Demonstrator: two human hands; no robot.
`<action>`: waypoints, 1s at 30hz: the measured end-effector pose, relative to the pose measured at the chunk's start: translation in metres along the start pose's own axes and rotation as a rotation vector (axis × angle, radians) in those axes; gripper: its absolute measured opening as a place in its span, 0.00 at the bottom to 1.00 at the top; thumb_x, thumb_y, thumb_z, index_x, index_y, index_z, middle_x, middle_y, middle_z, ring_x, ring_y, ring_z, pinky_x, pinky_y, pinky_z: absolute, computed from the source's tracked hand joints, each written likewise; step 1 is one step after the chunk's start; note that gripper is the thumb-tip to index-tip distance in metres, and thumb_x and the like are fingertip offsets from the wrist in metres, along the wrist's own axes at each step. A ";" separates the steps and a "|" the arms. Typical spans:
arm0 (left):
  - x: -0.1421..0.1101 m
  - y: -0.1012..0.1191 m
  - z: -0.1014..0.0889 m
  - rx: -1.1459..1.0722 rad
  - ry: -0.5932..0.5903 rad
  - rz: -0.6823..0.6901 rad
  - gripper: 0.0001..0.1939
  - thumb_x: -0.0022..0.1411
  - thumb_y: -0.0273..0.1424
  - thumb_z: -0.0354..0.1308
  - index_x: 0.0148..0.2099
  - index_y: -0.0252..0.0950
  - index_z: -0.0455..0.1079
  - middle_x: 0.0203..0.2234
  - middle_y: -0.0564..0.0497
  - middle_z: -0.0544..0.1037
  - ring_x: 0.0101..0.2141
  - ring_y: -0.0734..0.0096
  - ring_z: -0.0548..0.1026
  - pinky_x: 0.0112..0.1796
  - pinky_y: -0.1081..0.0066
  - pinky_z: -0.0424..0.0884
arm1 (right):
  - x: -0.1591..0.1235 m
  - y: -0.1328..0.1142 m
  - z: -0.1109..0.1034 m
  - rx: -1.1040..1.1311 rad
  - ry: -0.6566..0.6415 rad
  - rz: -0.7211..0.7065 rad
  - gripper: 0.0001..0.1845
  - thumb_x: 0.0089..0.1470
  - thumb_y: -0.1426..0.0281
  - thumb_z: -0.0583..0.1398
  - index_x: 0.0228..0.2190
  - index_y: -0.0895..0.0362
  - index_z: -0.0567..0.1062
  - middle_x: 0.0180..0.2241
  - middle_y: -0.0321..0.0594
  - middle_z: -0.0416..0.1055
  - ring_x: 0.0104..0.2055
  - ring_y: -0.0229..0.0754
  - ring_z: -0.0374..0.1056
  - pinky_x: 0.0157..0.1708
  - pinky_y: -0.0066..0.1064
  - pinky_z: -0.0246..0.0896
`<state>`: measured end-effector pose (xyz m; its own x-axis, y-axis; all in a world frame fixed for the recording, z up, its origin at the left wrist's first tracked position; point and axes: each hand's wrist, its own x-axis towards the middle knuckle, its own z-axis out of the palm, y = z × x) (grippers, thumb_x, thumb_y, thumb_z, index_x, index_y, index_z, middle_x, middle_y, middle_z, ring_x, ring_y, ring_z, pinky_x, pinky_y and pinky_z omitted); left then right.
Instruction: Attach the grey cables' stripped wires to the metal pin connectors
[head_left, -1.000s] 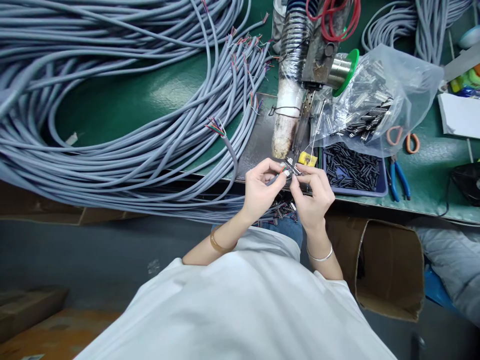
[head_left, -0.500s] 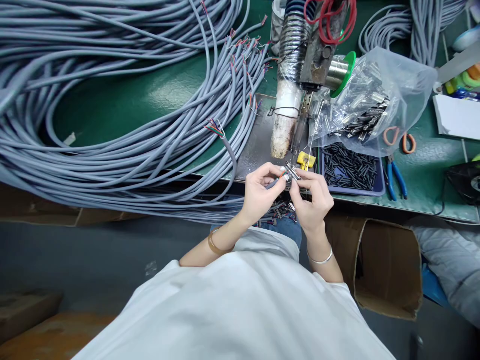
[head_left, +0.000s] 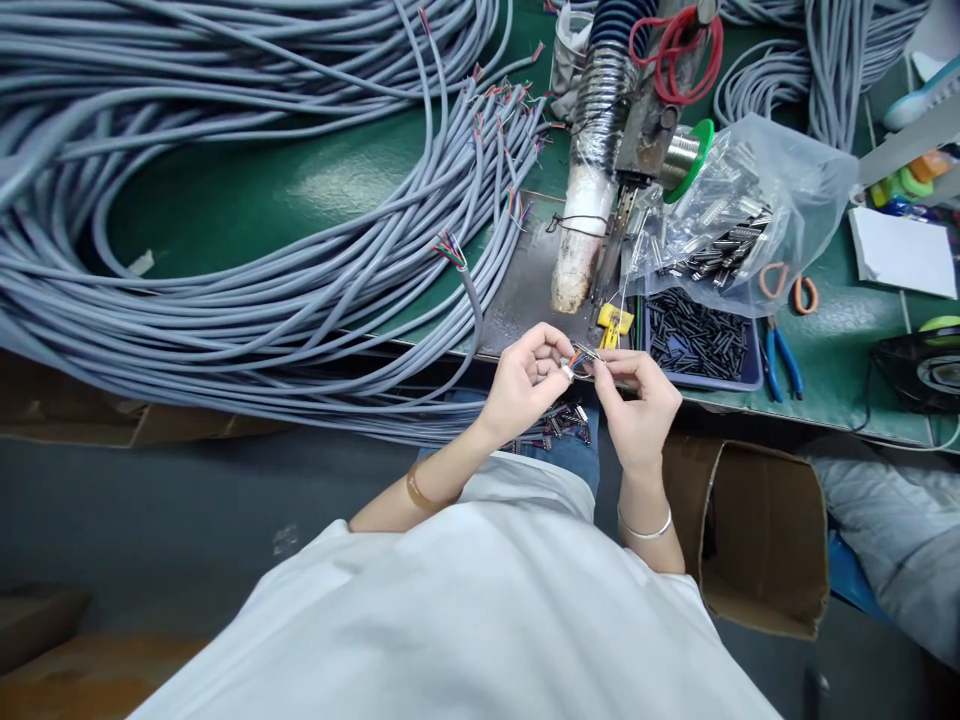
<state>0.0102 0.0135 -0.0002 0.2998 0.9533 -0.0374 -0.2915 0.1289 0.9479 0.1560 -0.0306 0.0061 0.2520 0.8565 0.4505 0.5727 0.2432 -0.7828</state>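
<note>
My left hand (head_left: 525, 385) is closed, thumb and fingers pinching the end of a grey cable whose coloured wires (head_left: 577, 358) fan out to the right. White wrapping shows at its fingertips. My right hand (head_left: 641, 405) pinches a small metal connector (head_left: 589, 352) at the wires' ends. The two hands are close together at the table's front edge; whether the wires are joined to the connector is too small to tell. Just beyond them lies a yellow tool (head_left: 615, 322), below the tip of a soldering fixture (head_left: 619, 235). Several finished-looking connector ends (head_left: 566, 422) hang below the hands over my lap.
Bundled grey cables (head_left: 300, 290) cover the left of the green table. A white-wrapped hose (head_left: 581, 240) and solder spool (head_left: 686, 160) stand ahead. To the right are a bag of connectors (head_left: 739, 220), a bin of black pieces (head_left: 701, 335), pliers (head_left: 784, 360) and a cardboard box (head_left: 765, 540).
My right hand has shifted slightly right and turned the connector, and more of the coloured wires show between the hands. The whole view has shifted a little.
</note>
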 end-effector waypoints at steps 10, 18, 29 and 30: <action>-0.008 0.007 -0.001 0.010 -0.111 -0.068 0.10 0.55 0.24 0.63 0.39 0.34 0.68 0.28 0.55 0.76 0.21 0.82 0.74 0.24 0.80 0.70 | 0.001 -0.020 -0.023 0.025 -0.097 0.225 0.09 0.59 0.62 0.64 0.37 0.55 0.80 0.21 0.29 0.68 0.18 0.29 0.58 0.18 0.24 0.52; -0.012 0.004 -0.005 0.008 -0.143 -0.050 0.11 0.59 0.31 0.66 0.42 0.35 0.69 0.29 0.54 0.77 0.23 0.80 0.74 0.27 0.79 0.73 | 0.001 -0.015 -0.019 0.134 -0.079 0.325 0.10 0.57 0.62 0.65 0.31 0.57 0.79 0.23 0.32 0.71 0.20 0.29 0.58 0.19 0.24 0.50; -0.018 -0.006 0.002 0.461 -0.075 0.320 0.05 0.63 0.26 0.62 0.42 0.35 0.72 0.34 0.52 0.81 0.36 0.74 0.80 0.41 0.75 0.75 | -0.004 -0.009 -0.016 0.180 -0.178 0.432 0.11 0.55 0.61 0.65 0.29 0.56 0.76 0.25 0.32 0.67 0.21 0.29 0.54 0.19 0.24 0.47; -0.018 -0.006 0.002 0.459 -0.079 0.321 0.04 0.63 0.26 0.62 0.42 0.35 0.72 0.34 0.52 0.81 0.36 0.74 0.80 0.42 0.75 0.75 | -0.003 -0.008 -0.017 0.205 -0.185 0.447 0.12 0.54 0.60 0.65 0.28 0.55 0.75 0.24 0.32 0.67 0.22 0.30 0.56 0.20 0.24 0.48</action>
<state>0.0082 -0.0052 -0.0043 0.3331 0.8994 0.2830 0.0403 -0.3134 0.9488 0.1637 -0.0430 0.0176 0.2841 0.9587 -0.0161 0.2715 -0.0966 -0.9576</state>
